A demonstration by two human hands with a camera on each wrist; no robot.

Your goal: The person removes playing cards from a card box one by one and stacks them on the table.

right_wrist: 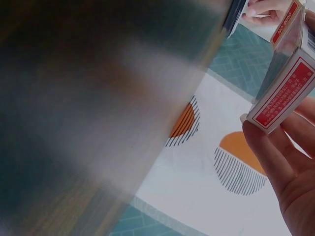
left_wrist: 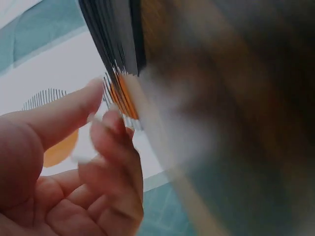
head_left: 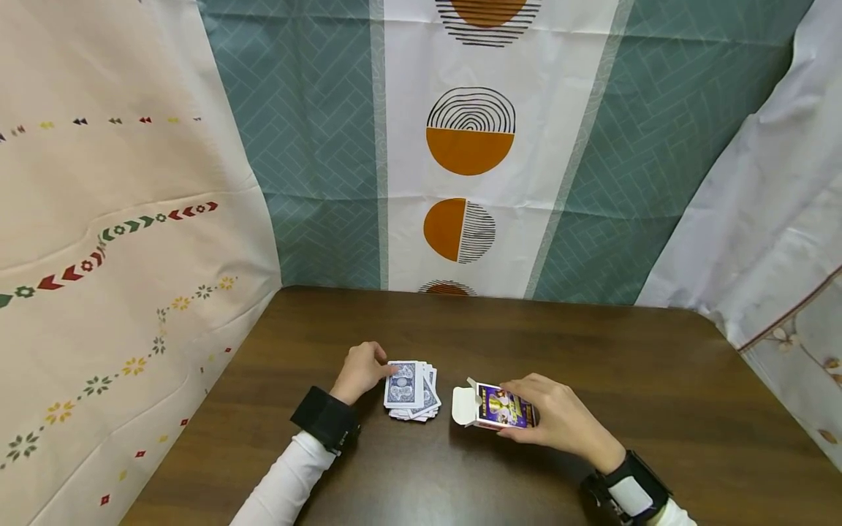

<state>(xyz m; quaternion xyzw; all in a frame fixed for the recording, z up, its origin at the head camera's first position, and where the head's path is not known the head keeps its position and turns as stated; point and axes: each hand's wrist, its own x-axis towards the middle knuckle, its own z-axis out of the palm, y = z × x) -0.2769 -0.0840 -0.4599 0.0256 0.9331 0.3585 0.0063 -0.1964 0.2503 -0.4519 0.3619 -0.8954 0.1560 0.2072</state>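
Note:
A loose pile of blue-backed playing cards point(head_left: 411, 394) lies face down on the table, its edges uneven. My left hand point(head_left: 363, 372) is at the pile's upper left corner, pinching there with the thumb over the top card. Up close in the left wrist view, the thumb and curled fingers point(left_wrist: 115, 132) meet the corner of the stacked cards point(left_wrist: 110, 34). To the right of the pile, my right hand point(head_left: 559, 413) grips a purple and yellow card box point(head_left: 506, 408). The box's white flap point(head_left: 463, 406) hangs open toward the cards. A red label shows on the box point(right_wrist: 285, 93) in the right wrist view.
The brown wooden table point(head_left: 526, 336) runs back to a teal and white curtain point(head_left: 316, 183) with orange circles. Cream embroidered cloth point(head_left: 118, 292) hangs along the left, white cloth point(head_left: 756, 219) along the right. Black camera straps point(head_left: 325, 418) circle both wrists.

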